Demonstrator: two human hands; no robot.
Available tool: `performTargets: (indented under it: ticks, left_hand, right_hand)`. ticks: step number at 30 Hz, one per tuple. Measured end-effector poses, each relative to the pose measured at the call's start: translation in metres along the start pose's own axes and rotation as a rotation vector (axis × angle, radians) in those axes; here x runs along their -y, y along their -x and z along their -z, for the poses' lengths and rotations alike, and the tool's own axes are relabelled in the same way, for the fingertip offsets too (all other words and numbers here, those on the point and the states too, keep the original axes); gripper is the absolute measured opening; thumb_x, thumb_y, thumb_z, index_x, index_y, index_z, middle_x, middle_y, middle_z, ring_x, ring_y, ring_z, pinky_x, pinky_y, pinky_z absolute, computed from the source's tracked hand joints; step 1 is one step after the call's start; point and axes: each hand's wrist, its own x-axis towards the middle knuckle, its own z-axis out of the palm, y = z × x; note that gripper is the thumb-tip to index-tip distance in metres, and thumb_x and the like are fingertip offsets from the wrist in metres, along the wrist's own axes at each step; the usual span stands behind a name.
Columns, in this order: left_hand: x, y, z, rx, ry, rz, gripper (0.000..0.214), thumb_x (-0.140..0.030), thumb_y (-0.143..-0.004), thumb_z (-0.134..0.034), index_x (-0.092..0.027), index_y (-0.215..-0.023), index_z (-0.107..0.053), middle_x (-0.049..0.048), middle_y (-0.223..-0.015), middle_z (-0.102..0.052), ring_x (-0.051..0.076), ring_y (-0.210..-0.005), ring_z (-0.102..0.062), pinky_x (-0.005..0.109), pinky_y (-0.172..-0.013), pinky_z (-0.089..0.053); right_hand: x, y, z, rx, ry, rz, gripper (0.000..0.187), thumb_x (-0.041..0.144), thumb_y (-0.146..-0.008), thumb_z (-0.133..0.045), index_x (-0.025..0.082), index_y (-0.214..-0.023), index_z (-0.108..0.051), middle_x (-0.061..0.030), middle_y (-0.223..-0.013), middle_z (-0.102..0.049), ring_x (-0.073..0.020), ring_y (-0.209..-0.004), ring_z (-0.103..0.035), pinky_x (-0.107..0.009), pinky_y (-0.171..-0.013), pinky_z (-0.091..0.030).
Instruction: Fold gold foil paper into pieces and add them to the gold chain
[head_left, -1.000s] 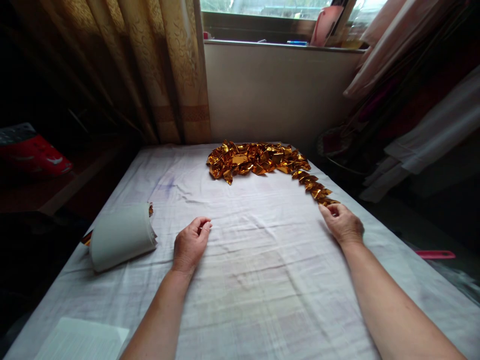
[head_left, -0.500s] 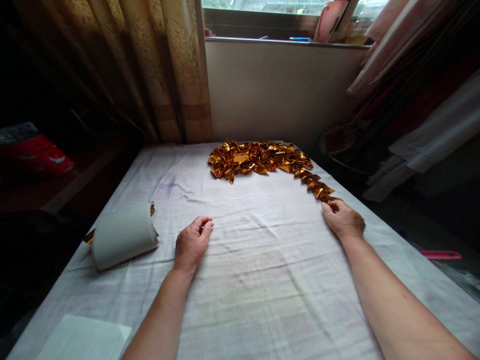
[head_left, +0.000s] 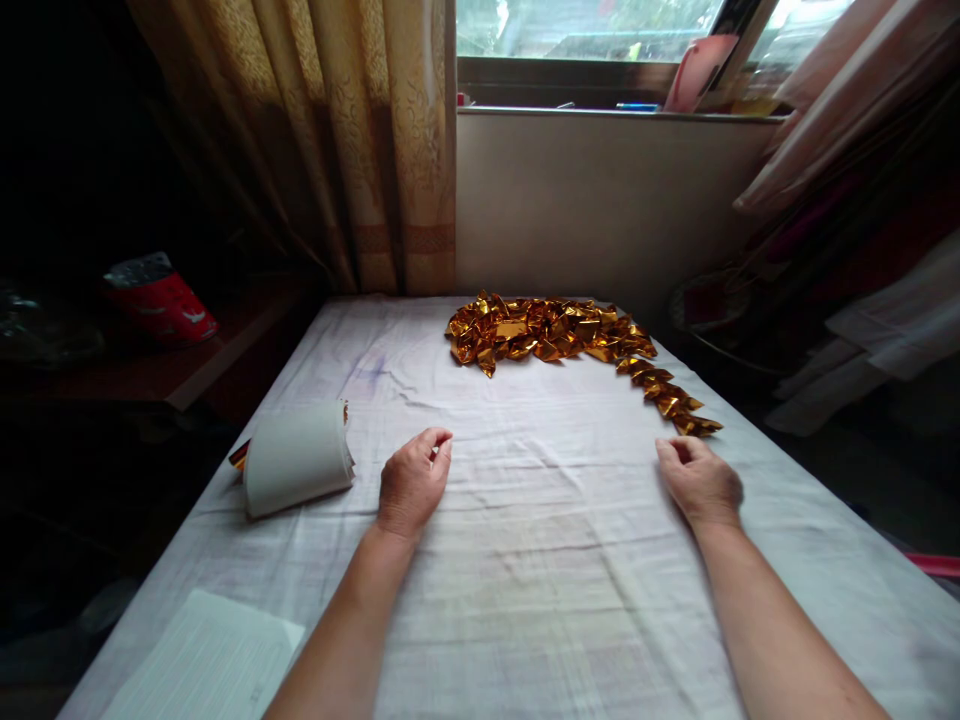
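Observation:
My left hand rests on the white cloth over the table, fingers loosely curled, with nothing in it. My right hand lies on the cloth at the right, fingers curled under, just short of the near end of a row of folded gold foil pieces. That row curves back to a heap of gold foil pieces at the far end of the table. A curled stack of white-backed sheets lies left of my left hand.
A flat sheet of paper lies at the near left corner. Curtains hang behind the table beside a windowsill with small items. A red packet sits on a low shelf at the left. Cloth hangs at the right.
My right hand has drawn back a little from the end of the gold foil row. The camera has shifted, so everything sits further right and lower in view. My left hand stays put.

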Motion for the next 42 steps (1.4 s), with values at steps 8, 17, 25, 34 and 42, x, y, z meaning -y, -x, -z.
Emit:
performTargets:
  ticks: [8,17,25,34,42]
  left_hand:
    - [0.015,-0.012,0.062,-0.298,-0.493,0.238,0.066,-0.041,-0.087,-0.055,-0.013,-0.144,-0.039,0.0247,-0.157,-0.021,0.044,-0.145,-0.017,0.064,-0.112,-0.018]
    - [0.025,-0.01,0.068,-0.151,-0.572,0.318,0.062,-0.033,-0.087,-0.05,-0.017,-0.146,-0.036,0.0244,-0.155,-0.025,0.042,-0.138,-0.033,0.07,-0.109,-0.014]
    - [0.029,-0.01,0.065,-0.142,-0.584,0.261,0.058,-0.019,-0.086,-0.046,-0.016,-0.144,-0.041,0.0255,-0.154,-0.028,0.041,-0.135,-0.04,0.069,-0.111,-0.017]
    - [0.03,-0.009,0.072,-0.153,-0.567,0.216,0.058,-0.035,-0.09,-0.048,-0.021,-0.145,-0.035,0.0238,-0.156,-0.023,0.046,-0.14,-0.028,0.073,-0.106,-0.019]
    - [0.033,-0.011,0.069,-0.122,-0.622,0.244,0.063,-0.035,-0.091,-0.043,-0.013,-0.148,-0.03,0.0282,-0.155,-0.02,0.047,-0.136,-0.033,0.075,-0.106,-0.016]
  right_hand:
    - [0.041,0.03,-0.01,0.041,-0.13,0.106,0.025,0.044,-0.075,-0.055,0.023,-0.076,-0.07,-0.0034,-0.068,-0.069,-0.0181,-0.06,-0.056,-0.028,-0.057,-0.038]
    - [0.101,0.065,-0.025,0.141,-0.291,0.097,0.028,0.043,-0.08,-0.052,0.023,-0.084,-0.071,-0.0039,-0.078,-0.072,-0.0197,-0.07,-0.063,-0.028,-0.064,-0.044]
    - [0.115,0.073,-0.031,0.155,-0.325,0.1,0.028,0.043,-0.082,-0.05,0.024,-0.084,-0.07,-0.0036,-0.079,-0.072,-0.0192,-0.07,-0.062,-0.028,-0.066,-0.043]
    - [0.115,0.074,-0.031,0.164,-0.445,0.127,0.031,0.048,-0.077,-0.05,0.024,-0.079,-0.069,-0.003,-0.075,-0.072,-0.0198,-0.069,-0.064,-0.029,-0.068,-0.045]
    - [0.113,0.068,-0.034,0.18,-0.453,0.135,0.03,0.048,-0.077,-0.051,0.024,-0.079,-0.069,-0.0023,-0.074,-0.072,-0.0195,-0.068,-0.064,-0.029,-0.066,-0.045]
